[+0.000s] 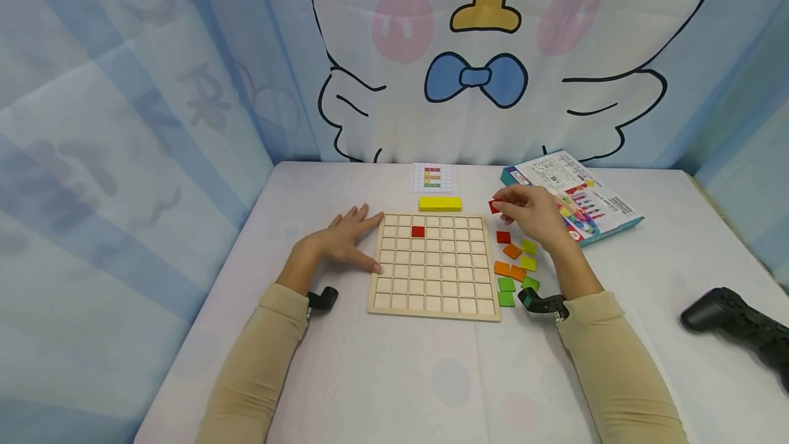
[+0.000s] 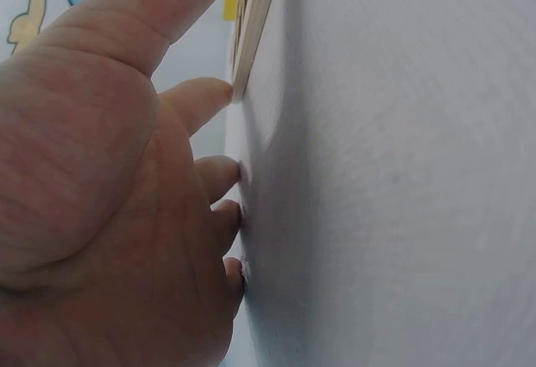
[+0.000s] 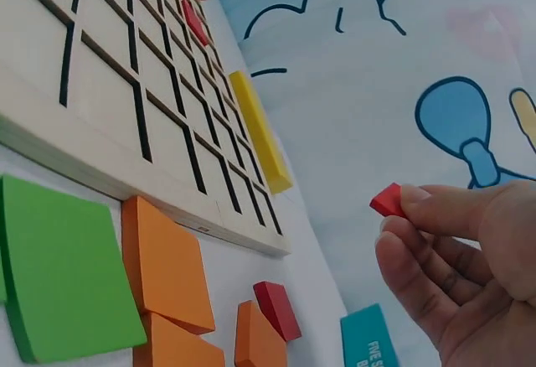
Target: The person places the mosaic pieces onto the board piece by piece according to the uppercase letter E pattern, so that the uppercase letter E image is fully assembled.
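Right hand [image 1: 531, 214] held a red tile [image 1: 494, 207] off the 1 o'clock corner of the board [image 1: 434, 314]

Thumb and forefinger had closed to a narrow pinch on the tile and had hold of nothing else; the remaining fingers curled loosely beneath. In the right wrist view the tile was clear of the desk [image 1: 370, 375], tilted, its free end pointing towards 9 o'clock. Its face was too foreshortened there to tell a long axis. Left hand [image 1: 341, 238] lay spread wide, gripping nothing, its thumb touching the board's edge at 9 o'clock and its forefinger reaching the 10 o'clock corner.

One more red square [image 1: 418, 231] sat in a cell at 11 o'clock of the board's centre, its sides in line with the grid. Nine loose tiles lay from 2 to 4 o'clock beside the board: one red piece [image 1: 503, 237], three orange tiles [image 1: 502, 268], two yellow-green tiles [image 1: 528, 263] and three green tiles [image 1: 507, 299]. All were flat, smooth, matte squares with visible thickness, several turned askew.

Pale wood formed the board, with thin raised strips around its square cells. At 12 o'clock lay one yellow bar [image 1: 440, 204], its long axis running from 9 to 3, and beyond it one printed sheet [image 1: 433, 177]. One flat box [image 1: 576, 197] at 2 o'clock pointed from 10 to 4, as did one black controller [image 1: 736, 327] well out past 3.
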`<state>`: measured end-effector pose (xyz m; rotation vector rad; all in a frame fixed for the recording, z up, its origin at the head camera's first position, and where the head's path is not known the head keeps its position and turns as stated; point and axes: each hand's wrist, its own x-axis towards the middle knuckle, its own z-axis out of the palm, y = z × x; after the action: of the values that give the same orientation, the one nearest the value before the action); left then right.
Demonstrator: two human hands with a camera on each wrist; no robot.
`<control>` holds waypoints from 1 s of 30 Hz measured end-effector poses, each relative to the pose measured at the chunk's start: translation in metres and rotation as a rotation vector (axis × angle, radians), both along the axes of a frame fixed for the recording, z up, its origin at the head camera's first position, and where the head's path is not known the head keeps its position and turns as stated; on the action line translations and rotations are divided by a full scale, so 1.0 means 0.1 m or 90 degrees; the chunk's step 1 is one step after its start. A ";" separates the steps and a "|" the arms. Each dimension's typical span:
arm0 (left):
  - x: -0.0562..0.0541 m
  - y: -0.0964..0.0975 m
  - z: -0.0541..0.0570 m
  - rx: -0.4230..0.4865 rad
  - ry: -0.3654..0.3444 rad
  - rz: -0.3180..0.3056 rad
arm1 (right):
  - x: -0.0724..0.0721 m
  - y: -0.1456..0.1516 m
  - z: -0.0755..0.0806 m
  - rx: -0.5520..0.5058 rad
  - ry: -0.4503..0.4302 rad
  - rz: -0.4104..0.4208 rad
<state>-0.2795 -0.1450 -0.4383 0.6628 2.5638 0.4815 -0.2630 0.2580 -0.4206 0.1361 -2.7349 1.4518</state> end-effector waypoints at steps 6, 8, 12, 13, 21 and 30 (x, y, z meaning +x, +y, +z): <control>0.01 0.00 0.00 0.002 -0.002 0.002 | 0.02 -0.07 0.04 -0.070 0.028 0.020; 0.00 0.00 0.00 0.002 -0.002 0.002 | 0.03 -0.08 0.04 -0.083 0.038 0.033; 0.00 0.00 0.00 0.002 -0.002 0.002 | 0.03 -0.13 0.04 -0.096 0.061 0.059; 0.00 0.00 0.00 0.001 -0.002 0.002 | 0.04 -0.14 0.04 -0.097 0.065 0.066; 0.01 0.00 0.00 0.004 -0.005 0.003 | 0.06 -0.24 0.05 -0.102 0.059 0.093; 0.00 0.01 -0.01 0.006 -0.001 0.009 | 0.07 -0.36 0.03 -0.067 0.047 0.099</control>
<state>-0.2794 -0.1443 -0.4393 0.6480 2.5670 0.4994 -0.2556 0.2217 -0.4177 0.3969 -2.6345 1.5896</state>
